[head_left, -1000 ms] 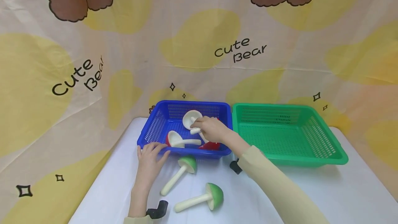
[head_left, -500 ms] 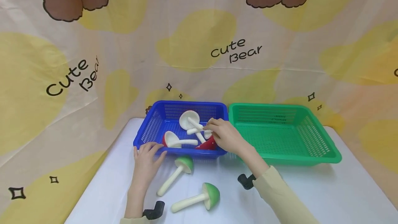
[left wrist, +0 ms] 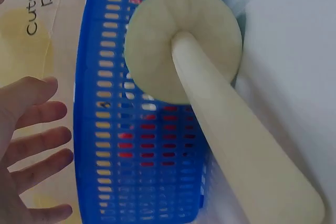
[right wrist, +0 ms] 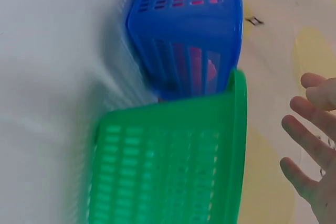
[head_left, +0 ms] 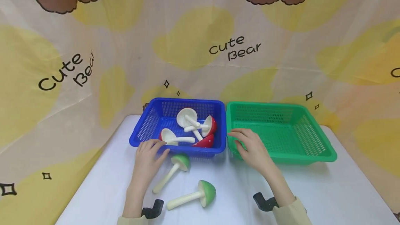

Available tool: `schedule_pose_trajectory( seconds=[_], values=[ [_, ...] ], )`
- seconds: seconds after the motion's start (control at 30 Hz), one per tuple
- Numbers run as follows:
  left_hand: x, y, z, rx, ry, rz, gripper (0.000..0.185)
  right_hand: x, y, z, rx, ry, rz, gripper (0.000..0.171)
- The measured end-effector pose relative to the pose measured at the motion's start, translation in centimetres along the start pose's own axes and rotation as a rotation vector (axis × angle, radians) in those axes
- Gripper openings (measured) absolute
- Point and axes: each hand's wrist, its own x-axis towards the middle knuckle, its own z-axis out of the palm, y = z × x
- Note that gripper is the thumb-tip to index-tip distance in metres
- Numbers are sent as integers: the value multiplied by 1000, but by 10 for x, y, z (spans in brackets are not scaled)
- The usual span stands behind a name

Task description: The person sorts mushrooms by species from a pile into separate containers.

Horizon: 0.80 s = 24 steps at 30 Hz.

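My left hand (head_left: 148, 157) is at the front left rim of the blue basket (head_left: 184, 151), fingers loose and holding nothing. In the left wrist view its fingers (left wrist: 44, 140) are spread beside that rim. Several red-capped toy mushrooms (head_left: 186, 117) with white stems lie in the blue basket. Over the front left corner of the green basket (head_left: 309, 158), my right hand (head_left: 251, 150) hangs with fingers gently bent and nothing in them. Two green-capped toy mushrooms lie on the table: one (head_left: 180, 162) against the basket's front, the other (head_left: 206, 193) nearer me.
The two baskets stand side by side on a white-covered table (head_left: 237, 197), in front of a patterned cloth backdrop (head_left: 193, 37). A black wrist camera mount (head_left: 265, 202) sits on the right forearm, another (head_left: 153, 209) on the left.
My right hand has let go of a red-capped mushroom inside the blue basket and drawn back rightward to the green basket's corner. The left hand has stayed at the rim.
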Motion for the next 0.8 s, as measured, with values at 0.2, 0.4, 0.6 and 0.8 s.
schedule_pose_trajectory(
  seconds=[0.2,0.4,0.6,0.8],
  values=[
    [6,13,-3,54,40,104,25,-28,13,-14,27,122,18,36],
    [-1,28,-7,98,-24,198,27,-56,26,-32,41,213,66,40],
    [-13,48,-2,101,-94,250,27,-77,43,-45,33,282,61,45],
    [-27,68,10,83,-156,312,30,-91,57,-57,5,320,94,44]
  ],
)
